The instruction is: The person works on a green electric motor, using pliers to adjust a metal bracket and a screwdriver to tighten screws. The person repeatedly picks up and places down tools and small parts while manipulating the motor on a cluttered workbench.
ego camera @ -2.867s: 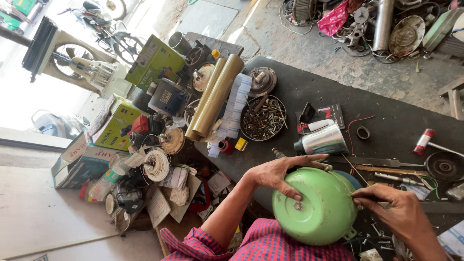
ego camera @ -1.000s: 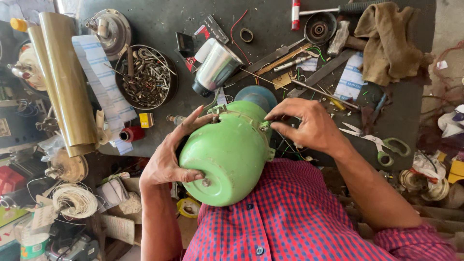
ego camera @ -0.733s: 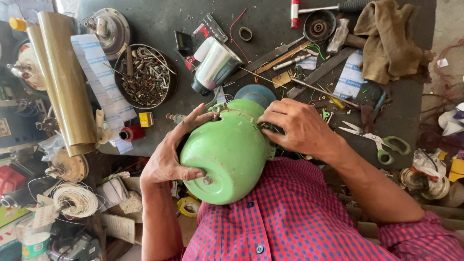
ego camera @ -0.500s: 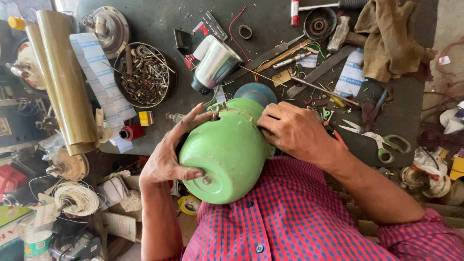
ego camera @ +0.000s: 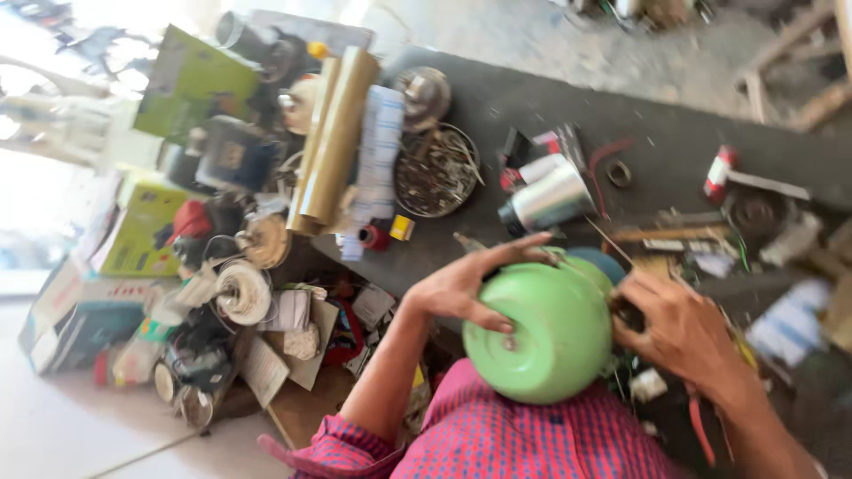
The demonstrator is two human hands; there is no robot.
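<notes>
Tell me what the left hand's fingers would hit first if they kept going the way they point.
The left hand lies on the green plastic bowl, fingers aimed up and right across the bench. Carried on, they would most likely meet the shiny metal cup lying on its side, though depth is blurred.

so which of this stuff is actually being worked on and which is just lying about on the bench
In hand:
- green bowl-shaped shell, held against the lap
- left hand, spread over its side
- right hand, at its right edge

Lying about:
- shiny metal cup
- round tray of scrap metal bits
- tan roll
- green carton
- coil of white cord
</notes>
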